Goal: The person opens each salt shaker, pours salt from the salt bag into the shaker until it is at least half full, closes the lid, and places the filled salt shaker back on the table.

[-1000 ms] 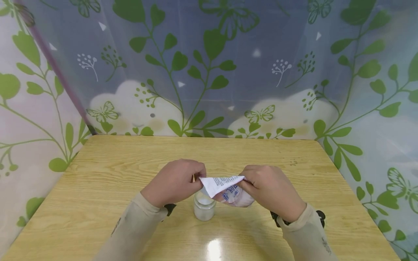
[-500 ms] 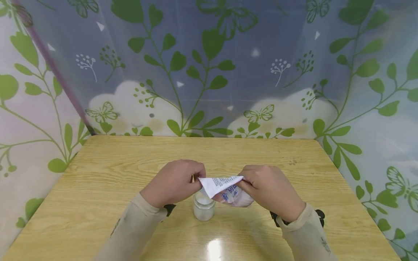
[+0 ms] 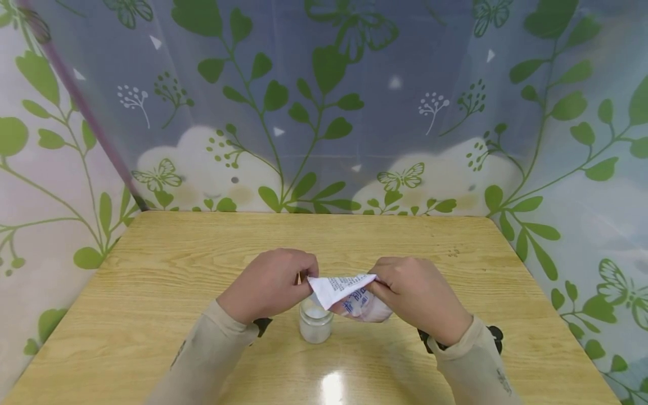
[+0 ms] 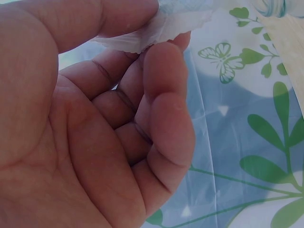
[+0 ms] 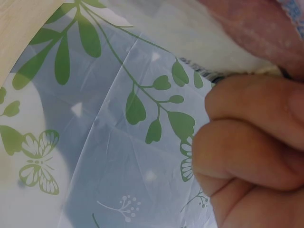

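Note:
A small printed plastic packet (image 3: 365,308), white and see-through pinkish with blue lettering, is held between both hands above the table. My left hand (image 3: 268,284) pinches its pointed left corner, and the wrinkled edge shows between thumb and fingers in the left wrist view. My right hand (image 3: 417,295) grips the other end, its fingers (image 5: 242,142) curled in the right wrist view. The packet slants with its left corner over the mouth of a clear glass jar (image 3: 316,329), which stands upright and contains something whitish. The packet's left corner overlaps part of the jar's rim.
The light wooden table (image 3: 212,236) has a bright reflection near its front. Behind and at both sides hang curtains (image 3: 385,107) printed with green leaves and butterflies. Dark straps (image 3: 430,340) circle the wrists at the sleeve cuffs.

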`<state>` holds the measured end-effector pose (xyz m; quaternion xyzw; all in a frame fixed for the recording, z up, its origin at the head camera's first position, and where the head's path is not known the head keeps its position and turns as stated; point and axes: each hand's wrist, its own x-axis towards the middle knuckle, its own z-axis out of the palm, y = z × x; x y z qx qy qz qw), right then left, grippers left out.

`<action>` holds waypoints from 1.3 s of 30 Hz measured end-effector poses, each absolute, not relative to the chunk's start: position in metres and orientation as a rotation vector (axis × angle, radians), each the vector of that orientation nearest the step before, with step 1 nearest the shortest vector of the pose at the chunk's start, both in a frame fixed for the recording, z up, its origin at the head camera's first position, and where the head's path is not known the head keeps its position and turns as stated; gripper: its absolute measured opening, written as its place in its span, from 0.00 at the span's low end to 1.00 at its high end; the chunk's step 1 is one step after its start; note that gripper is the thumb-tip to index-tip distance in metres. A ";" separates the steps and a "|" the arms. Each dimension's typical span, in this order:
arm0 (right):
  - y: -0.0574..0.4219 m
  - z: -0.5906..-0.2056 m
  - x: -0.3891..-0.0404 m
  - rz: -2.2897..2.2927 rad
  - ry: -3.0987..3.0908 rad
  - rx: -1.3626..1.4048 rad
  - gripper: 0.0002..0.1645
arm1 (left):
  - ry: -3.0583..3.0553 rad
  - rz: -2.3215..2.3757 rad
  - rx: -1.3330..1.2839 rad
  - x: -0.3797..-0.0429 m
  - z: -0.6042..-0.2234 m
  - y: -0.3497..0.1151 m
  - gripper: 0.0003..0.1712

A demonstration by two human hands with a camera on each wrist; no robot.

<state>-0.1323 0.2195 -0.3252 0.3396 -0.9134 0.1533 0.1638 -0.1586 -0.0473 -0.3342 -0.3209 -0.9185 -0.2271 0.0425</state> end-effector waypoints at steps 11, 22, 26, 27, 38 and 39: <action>0.219 -0.325 -0.132 0.446 -2.610 0.965 0.04 | -2.794 -0.685 -0.992 -0.159 -0.334 -0.048 0.09; 0.219 -0.326 -0.133 0.439 -2.619 0.964 0.03 | -2.803 -0.686 -0.989 -0.158 -0.334 -0.047 0.09; 0.218 -0.326 -0.133 0.434 -2.618 0.965 0.04 | -2.798 -0.688 -0.989 -0.158 -0.334 -0.047 0.09; 0.218 -0.326 -0.133 0.434 -2.618 0.967 0.04 | -2.797 -0.688 -0.989 -0.158 -0.334 -0.048 0.09; 0.218 -0.326 -0.132 0.419 -2.593 0.983 0.04 | -2.805 -0.684 -0.986 -0.157 -0.334 -0.047 0.09; 0.218 -0.326 -0.133 0.416 -2.590 0.984 0.04 | -2.805 -0.684 -0.986 -0.157 -0.335 -0.047 0.09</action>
